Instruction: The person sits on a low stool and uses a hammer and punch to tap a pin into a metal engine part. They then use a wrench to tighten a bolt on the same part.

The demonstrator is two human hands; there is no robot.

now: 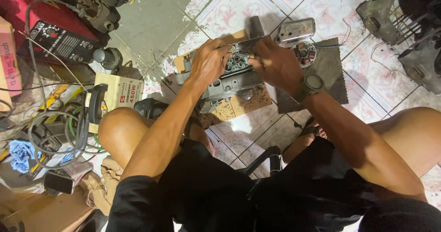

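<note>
Engine part (229, 78) sits on cardboard (241, 104) on the tiled floor (239, 7), open room beyond; left hand (209, 62) grips its top edge; right hand (275, 64) pinches something small I cannot make out.

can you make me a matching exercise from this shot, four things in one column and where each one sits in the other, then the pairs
Things:
1. left hand
2. wristwatch
3. blue cloth
4. silver metal cover

Places:
A. on the right wrist
B. among the cables at the person's far left
C. on top of the grey engine part
D. on the tiled floor beyond the right hand

Pairs: 1-C, 2-A, 3-B, 4-D
</note>
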